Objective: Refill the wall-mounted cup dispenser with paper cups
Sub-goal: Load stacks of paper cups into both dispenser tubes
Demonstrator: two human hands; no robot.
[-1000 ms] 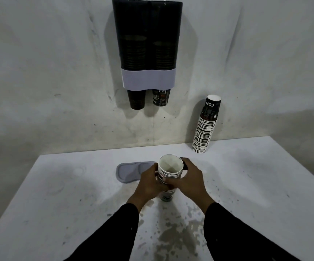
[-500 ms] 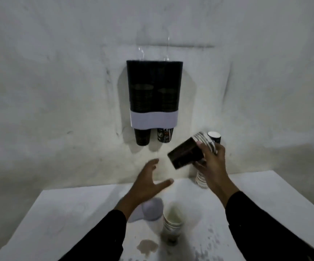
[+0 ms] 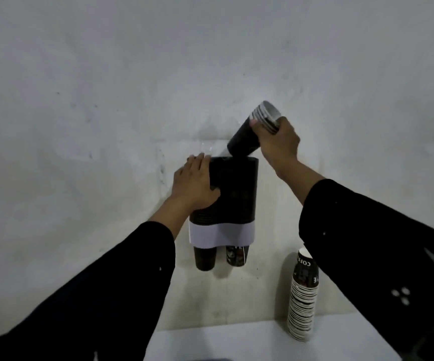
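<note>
Holding a short stack of cups (image 3: 253,132) tilted above the dispenser (image 3: 232,194), the right hand (image 3: 275,142) has its fingers curled round the stack near the rims, base end pointing down and left toward the dispenser's open top. The left hand (image 3: 195,182) rests on the dispenser's upper left side, fingers laid fairly straight over its edge and thumb across its front, steadying rather than gripping.

From the head view, the only one here, the dispenser hangs on the wall (image 3: 106,100), a dark double tube with a pale band (image 3: 221,234) near its bottom; below the band one cup pokes out of each tube. To the dispenser's lower right a tall spare stack (image 3: 303,295) stands on the table (image 3: 236,340) against the wall.

The step in hand looks to be feeding the held stack, base first, into the right-hand tube. To do it well, the stack should probably be brought upright over that tube before it goes down, since at this tilt its base could catch on the rim. The grip near the rims suits this, as it leaves the lower end free to enter. The left hand is best kept pressing so the dispenser does not swing. How full the tube is cannot be told through its dark wall, so lowering slowly seems wise, letting go only once the stack nests.
</note>
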